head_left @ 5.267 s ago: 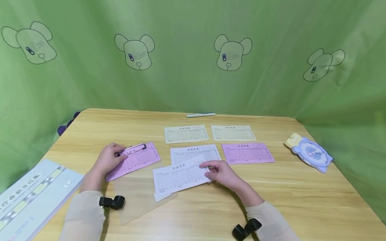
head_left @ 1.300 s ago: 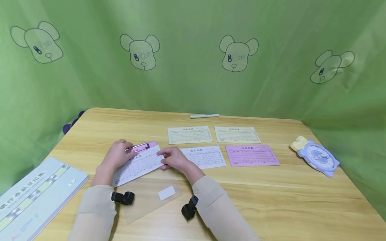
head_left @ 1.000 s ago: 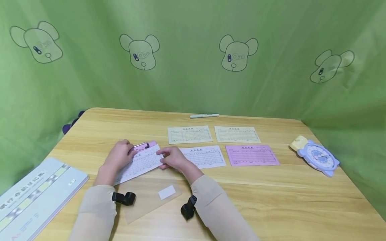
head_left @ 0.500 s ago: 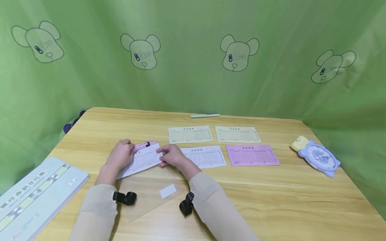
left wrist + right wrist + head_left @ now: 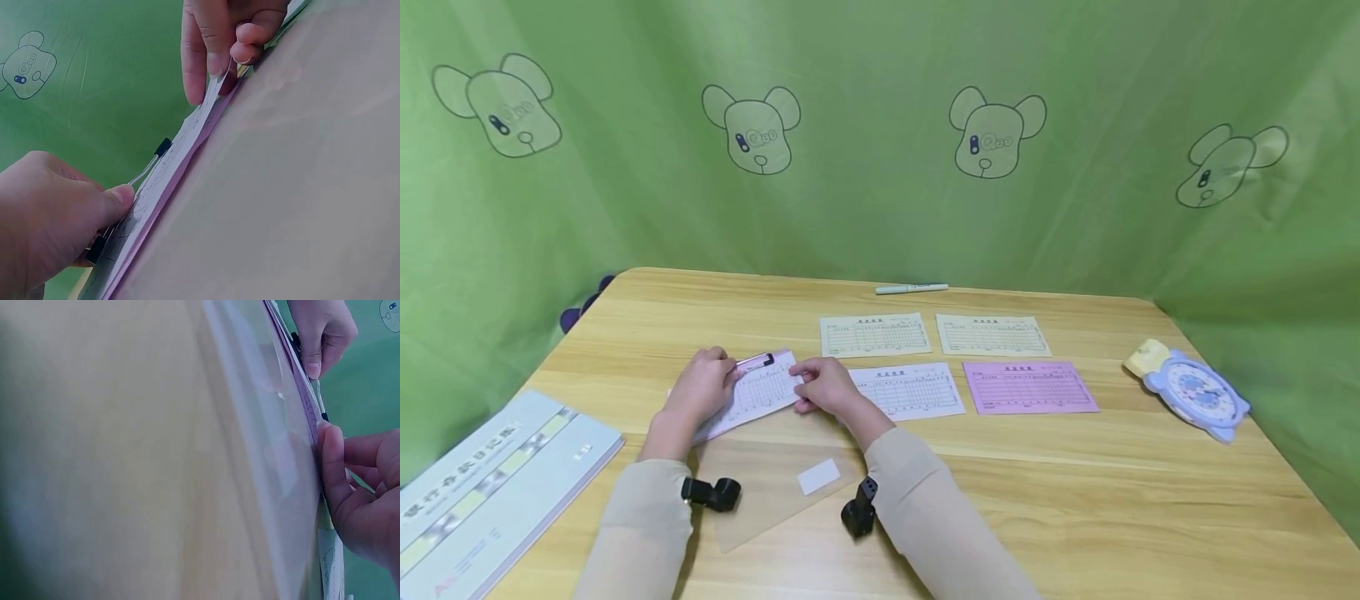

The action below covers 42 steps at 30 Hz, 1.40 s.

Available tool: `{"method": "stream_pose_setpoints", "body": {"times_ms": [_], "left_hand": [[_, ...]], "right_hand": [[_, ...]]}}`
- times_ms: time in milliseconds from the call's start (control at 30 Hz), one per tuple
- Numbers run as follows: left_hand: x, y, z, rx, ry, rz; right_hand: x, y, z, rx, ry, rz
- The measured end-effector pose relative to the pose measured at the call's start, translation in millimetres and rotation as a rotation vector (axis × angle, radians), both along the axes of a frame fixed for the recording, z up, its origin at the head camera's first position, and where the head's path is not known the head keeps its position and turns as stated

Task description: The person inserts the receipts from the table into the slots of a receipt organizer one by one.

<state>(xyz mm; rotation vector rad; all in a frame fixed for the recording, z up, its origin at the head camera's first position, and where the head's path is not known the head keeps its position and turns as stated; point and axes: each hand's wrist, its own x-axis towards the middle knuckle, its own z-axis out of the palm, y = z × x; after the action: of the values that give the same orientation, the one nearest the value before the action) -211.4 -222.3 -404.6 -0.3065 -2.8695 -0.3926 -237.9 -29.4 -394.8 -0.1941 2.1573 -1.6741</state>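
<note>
My left hand pinches the wire clip of a clear clipboard, thumb pressing on it in the left wrist view. A white printed form lies on the clipboard with its upper edge at the clip. Beneath it is a pink form, seen as a thin margin along the edge. My right hand pinches the white form's right edge between thumb and fingers. A white label shows on the clipboard's lower part. The left hand hides the forms' left ends.
Right of the hands lie another white form and a pink form. Two pale forms and a pen lie behind them. A blue ledger book is at left; a blue clock-like object is at right.
My right hand has brought the white form left, over the pink one. In the last second it has slid up to the clip, covering most of the pink. My left hand stays at the clip.
</note>
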Motion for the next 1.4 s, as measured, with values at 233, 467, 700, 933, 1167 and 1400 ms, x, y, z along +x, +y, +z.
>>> {"method": "stream_pose_setpoints", "body": {"times_ms": [233,467,700,933,1167,1400], "left_hand": [[0.1,0.1,-1.6,0.002,0.010,0.008],[0.1,0.2,-1.3,0.005,0.002,0.012],[0.2,0.5,-1.3,0.010,-0.013,0.018],[-0.2,0.5,-1.8,0.008,0.001,0.012],[-0.3,2.0,-2.1,0.013,0.019,0.003],[0.6,0.0,-1.6,0.014,0.009,0.002]], "right_hand": [[-1.8,-1.8,-2.0,-0.009,0.006,-0.023],[-3.1,-3.7,-3.4,-0.001,0.017,-0.046],[-4.0,-4.7,-3.2,0.015,0.037,-0.058],[-4.6,-5.2,-3.7,0.031,0.052,-0.075],[-5.4,-5.1,-4.1,0.039,0.066,-0.100],[-3.6,-3.5,-1.4,0.000,0.016,-0.080]]}}
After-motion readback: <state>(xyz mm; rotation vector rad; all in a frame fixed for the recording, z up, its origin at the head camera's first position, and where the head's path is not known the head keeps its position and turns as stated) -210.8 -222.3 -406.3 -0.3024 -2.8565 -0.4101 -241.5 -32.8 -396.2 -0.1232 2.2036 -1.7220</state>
